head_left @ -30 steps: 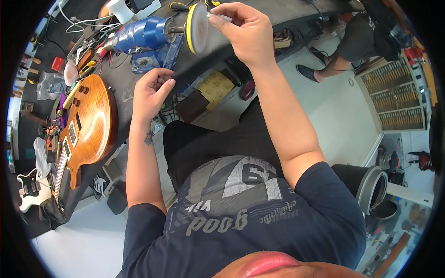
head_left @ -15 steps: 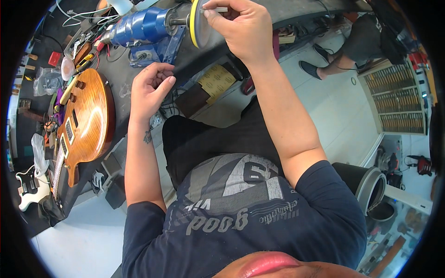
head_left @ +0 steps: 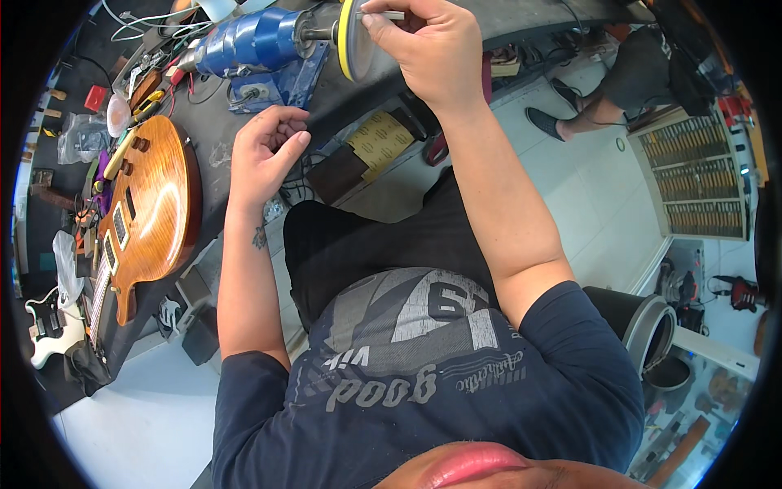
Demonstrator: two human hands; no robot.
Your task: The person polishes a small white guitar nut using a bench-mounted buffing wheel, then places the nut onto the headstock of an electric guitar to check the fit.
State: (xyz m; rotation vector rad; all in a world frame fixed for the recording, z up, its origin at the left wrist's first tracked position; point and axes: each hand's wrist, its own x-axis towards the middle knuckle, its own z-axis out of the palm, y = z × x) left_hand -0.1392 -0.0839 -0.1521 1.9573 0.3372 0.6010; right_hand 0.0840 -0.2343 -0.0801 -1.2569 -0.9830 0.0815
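At the top of the head view my right hand is closed, pinching a small pale strip between thumb and fingers. The strip's end is at the face of a yellow-rimmed grey disc; whether it touches cannot be made out. That disc sits on the shaft of a blue bench motor. My left hand rests by the bench edge in front of the motor, fingers loosely curled and thumb apart, with nothing visible in it.
A glossy amber electric guitar lies on the dark bench at left, among tools and cables. A white guitar body is beyond it. Under the bench is a yellow sheet. Another person's leg shows at upper right, near a rack.
The view has shifted slightly, moving the motor and guitar a little up in the picture. My right hand still pinches the strip at the disc; my left hand keeps its pose.
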